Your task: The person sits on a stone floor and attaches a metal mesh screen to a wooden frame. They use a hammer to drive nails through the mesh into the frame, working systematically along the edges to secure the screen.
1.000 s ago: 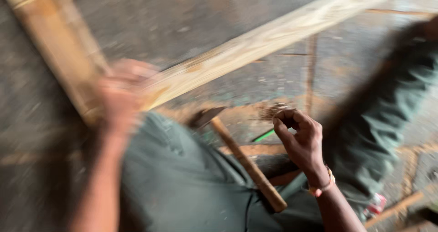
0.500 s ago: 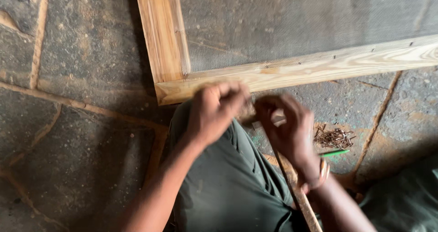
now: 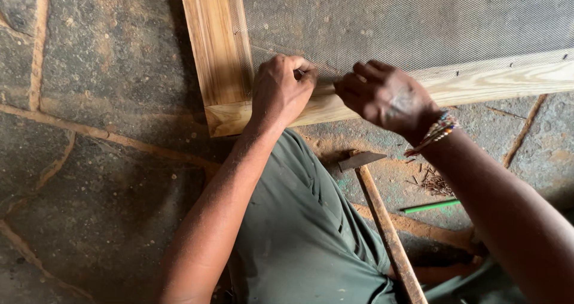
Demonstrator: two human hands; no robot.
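Observation:
A wooden frame (image 3: pixel 215 46) with grey wire mesh (image 3: pixel 406 17) stretched over it lies on the stone floor. My left hand (image 3: pixel 280 91) rests on the frame's near corner. Its fingers are curled and pinch the mesh edge, and a crease runs through the mesh toward them. Just to the right, my right hand (image 3: pixel 385 96) hovers over the bottom rail (image 3: pixel 514 79) with curled fingers pointing at the left hand. It is slightly blurred, and I cannot see whether it holds anything. A beaded bracelet sits on that wrist.
A hammer (image 3: pixel 376 211) with a long wooden handle lies on the floor beside my green-trousered leg (image 3: pixel 299 232). A small pile of nails (image 3: pixel 433 183) and a green pencil (image 3: pixel 430 206) lie to its right. Small nails dot the bottom rail.
My right hand left the nail pile and rose to the bottom rail beside the left hand. My view swung, so the frame corner now sits higher, and the left hand shifted onto the mesh edge.

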